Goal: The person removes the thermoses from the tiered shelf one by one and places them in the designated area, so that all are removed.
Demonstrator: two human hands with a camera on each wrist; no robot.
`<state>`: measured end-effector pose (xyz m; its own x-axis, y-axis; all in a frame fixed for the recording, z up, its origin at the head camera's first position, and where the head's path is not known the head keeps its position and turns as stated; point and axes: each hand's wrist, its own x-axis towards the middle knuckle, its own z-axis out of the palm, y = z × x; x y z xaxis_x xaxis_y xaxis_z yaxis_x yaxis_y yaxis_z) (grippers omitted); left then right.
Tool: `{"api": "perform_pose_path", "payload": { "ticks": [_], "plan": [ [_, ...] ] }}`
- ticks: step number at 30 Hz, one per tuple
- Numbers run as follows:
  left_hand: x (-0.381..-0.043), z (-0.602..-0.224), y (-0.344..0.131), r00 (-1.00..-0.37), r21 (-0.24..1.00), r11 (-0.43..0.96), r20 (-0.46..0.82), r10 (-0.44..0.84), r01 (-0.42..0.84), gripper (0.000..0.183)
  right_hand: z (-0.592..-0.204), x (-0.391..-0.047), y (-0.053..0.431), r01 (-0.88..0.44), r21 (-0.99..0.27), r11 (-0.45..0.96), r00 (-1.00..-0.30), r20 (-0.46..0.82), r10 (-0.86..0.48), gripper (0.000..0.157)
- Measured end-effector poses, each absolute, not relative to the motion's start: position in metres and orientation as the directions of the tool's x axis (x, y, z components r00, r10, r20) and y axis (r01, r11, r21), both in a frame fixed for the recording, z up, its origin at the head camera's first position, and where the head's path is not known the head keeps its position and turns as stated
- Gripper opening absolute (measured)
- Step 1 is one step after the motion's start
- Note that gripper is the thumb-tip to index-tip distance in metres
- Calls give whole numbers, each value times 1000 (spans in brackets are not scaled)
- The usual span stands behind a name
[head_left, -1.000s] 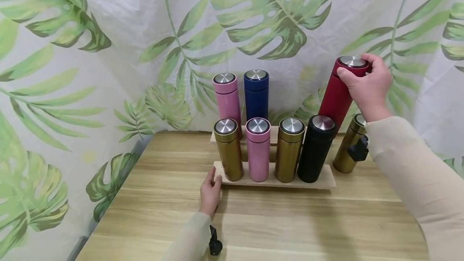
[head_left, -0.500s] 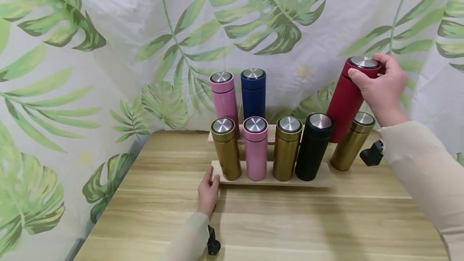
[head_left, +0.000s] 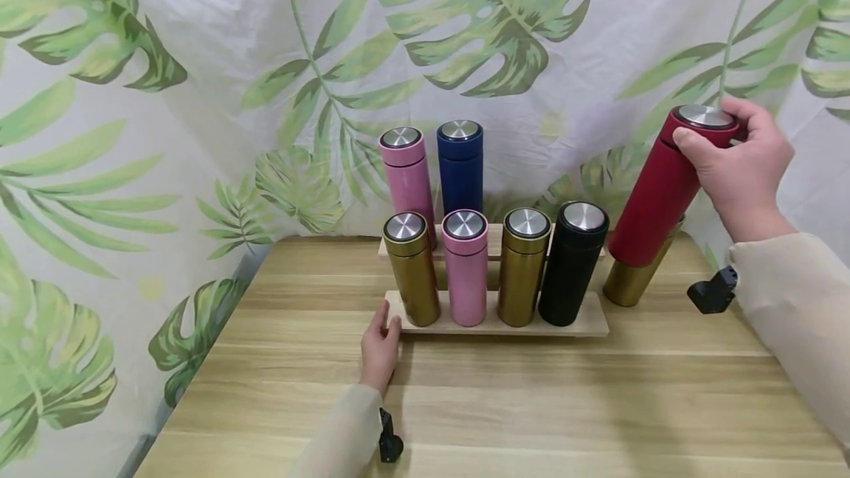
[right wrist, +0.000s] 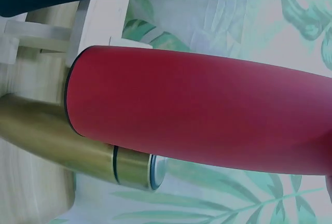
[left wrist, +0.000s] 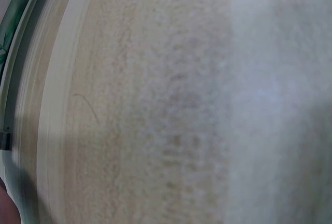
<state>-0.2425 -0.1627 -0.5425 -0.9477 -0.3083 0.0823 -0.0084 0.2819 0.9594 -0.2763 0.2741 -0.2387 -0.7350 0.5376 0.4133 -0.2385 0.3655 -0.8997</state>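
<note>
My right hand (head_left: 750,168) grips a tall red thermos bottle (head_left: 664,194) around its top, thumb on the near side. Tilted and raised off the table, the bottle partly hides a gold thermos (head_left: 627,285) standing behind it; both also show in the right wrist view, the red one (right wrist: 197,110) above the gold one (right wrist: 57,136). My left hand (head_left: 381,351) holds the left front corner of a wooden stepped stand (head_left: 591,319) between thumb and finger. The left wrist view shows mostly blurred wood.
On the stand's front step are a gold (head_left: 418,279), a pink (head_left: 467,279), another gold (head_left: 524,279) and a black thermos (head_left: 571,271). Behind them stand a pink (head_left: 408,186) and a blue thermos (head_left: 460,175). A leaf-print cloth (head_left: 199,131) hangs behind the wooden table (head_left: 279,389).
My right hand has carried the red thermos to the right, away from behind the black one and in front of the gold one. My left hand stays at the stand's corner.
</note>
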Motion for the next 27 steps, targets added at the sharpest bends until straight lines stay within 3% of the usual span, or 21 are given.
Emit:
{"api": "perform_pose_path", "payload": {
  "ticks": [27],
  "plan": [
    [-240, -539, -161, -945, 954, 300, 81, -316, -19, 49, -270, -249, 318, -68, -939, 337, -730, 277, 625, 55]
  ]
}}
